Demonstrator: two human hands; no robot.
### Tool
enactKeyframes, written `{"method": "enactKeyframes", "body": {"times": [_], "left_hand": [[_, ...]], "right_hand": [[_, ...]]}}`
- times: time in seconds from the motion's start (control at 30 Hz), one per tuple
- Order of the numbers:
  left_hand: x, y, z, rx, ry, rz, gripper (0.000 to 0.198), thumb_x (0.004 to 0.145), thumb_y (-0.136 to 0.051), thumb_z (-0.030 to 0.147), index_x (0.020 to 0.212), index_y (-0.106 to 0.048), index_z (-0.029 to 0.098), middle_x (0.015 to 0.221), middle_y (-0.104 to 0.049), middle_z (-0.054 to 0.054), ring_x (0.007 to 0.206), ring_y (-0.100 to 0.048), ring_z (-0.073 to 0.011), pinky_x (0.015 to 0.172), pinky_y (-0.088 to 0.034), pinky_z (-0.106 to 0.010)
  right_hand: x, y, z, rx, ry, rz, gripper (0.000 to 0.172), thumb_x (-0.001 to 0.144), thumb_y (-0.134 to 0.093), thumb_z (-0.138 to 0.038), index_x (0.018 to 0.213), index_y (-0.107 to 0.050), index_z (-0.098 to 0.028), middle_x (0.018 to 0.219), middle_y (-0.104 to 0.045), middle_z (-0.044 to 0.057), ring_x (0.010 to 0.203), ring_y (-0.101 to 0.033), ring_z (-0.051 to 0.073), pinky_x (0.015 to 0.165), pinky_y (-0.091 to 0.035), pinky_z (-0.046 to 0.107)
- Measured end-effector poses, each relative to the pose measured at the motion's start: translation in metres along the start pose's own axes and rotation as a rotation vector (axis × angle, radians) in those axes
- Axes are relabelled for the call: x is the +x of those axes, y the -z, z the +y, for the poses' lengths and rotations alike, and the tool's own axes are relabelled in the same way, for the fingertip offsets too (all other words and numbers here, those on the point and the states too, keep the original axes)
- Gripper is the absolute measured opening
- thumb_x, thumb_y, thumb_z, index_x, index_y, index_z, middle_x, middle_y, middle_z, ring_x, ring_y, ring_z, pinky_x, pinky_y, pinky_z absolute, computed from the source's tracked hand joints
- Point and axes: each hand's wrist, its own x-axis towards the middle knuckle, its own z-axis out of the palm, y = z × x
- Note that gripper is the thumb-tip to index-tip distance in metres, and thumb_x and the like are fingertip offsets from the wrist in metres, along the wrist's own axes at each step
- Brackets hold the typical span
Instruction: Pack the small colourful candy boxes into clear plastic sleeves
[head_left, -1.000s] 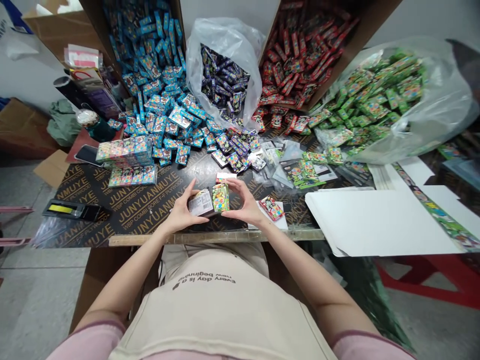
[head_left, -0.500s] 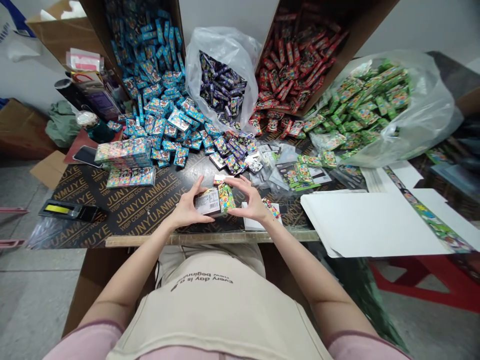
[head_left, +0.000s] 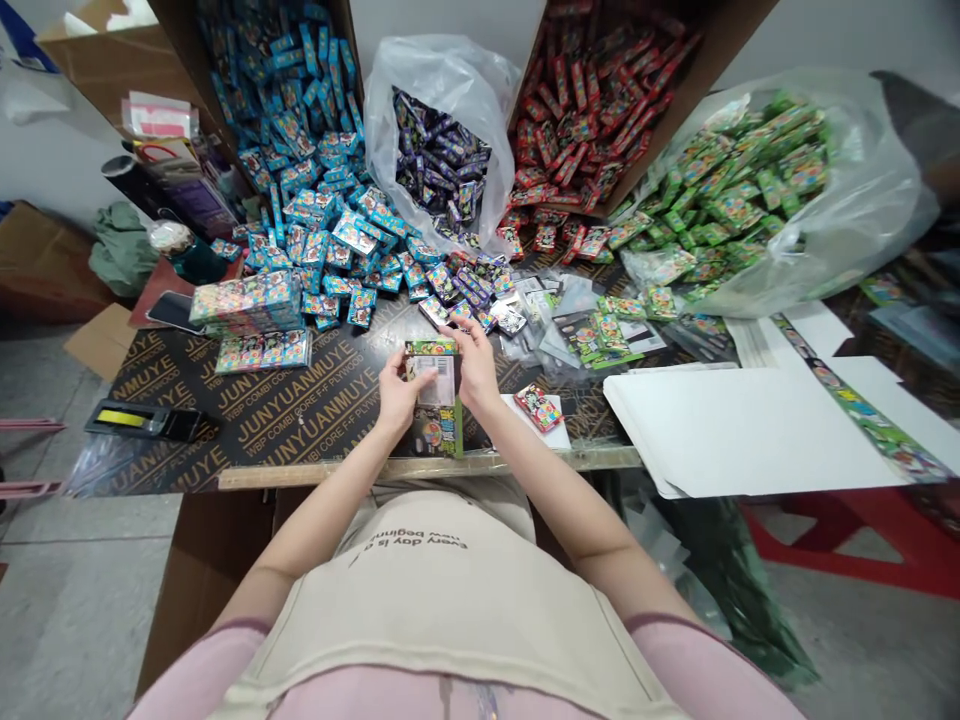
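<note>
Both my hands hold one small printed packet [head_left: 433, 380] above the near edge of the table. My left hand [head_left: 395, 395] grips its left side, fingers curled. My right hand [head_left: 472, 365] pinches its right and top edge. The packet shows a white barcode label facing up, with a green and dark printed part [head_left: 442, 432] hanging below. A small red box [head_left: 539, 408] lies on a white card just right of my right hand.
Heaps of small boxes fill the back: blue [head_left: 315, 170], purple in a clear bag [head_left: 442, 165], red [head_left: 592, 110], green in a clear bag [head_left: 742, 190]. A stack of filled packs [head_left: 247, 305] sits left. White flat sheets [head_left: 750, 425] lie right. A black tool [head_left: 142, 420] lies left.
The packet was turned upright and raised a little toward the purple boxes. Both hands came closer together around it, and its printed lower part now hangs down.
</note>
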Motion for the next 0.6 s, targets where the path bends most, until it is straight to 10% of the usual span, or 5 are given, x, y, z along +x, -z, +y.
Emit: {"method": "enactKeyframes", "body": {"times": [0.17,0.47,0.6], "left_hand": [[-0.012,-0.015,0.010,-0.283,0.085,0.216,0.035,0.066,-0.075,0.048,0.076,-0.069,0.015,0.075,-0.067,-0.001,0.070,-0.061,-0.0118,0.073,-0.048,-0.024],[0.001,-0.008,0.036,-0.366,0.352,0.052,0.022,0.050,-0.073,0.017,0.071,-0.068,0.015,0.065,-0.065,0.001,0.057,-0.059,-0.0103,0.059,-0.045,-0.022],[0.001,-0.001,0.042,-0.192,0.147,0.016,0.019,0.052,-0.075,0.016,0.069,-0.068,0.017,0.066,-0.064,0.002,0.062,-0.059,-0.0099,0.064,-0.045,-0.022]], "right_hand": [[-0.012,-0.006,-0.005,0.059,-0.055,0.022,0.021,0.068,-0.060,-0.026,0.088,-0.057,-0.021,0.068,-0.065,-0.004,0.064,-0.060,0.013,0.062,-0.047,0.025],[-0.026,0.004,-0.013,0.356,-0.147,0.027,0.039,0.067,-0.057,-0.022,0.103,-0.045,-0.026,0.073,-0.072,-0.005,0.067,-0.070,0.019,0.068,-0.053,0.033],[-0.024,0.015,-0.014,0.273,-0.191,-0.108,0.036,0.059,-0.063,-0.014,0.094,-0.057,-0.022,0.075,-0.073,-0.003,0.071,-0.070,0.019,0.074,-0.053,0.034]]}}
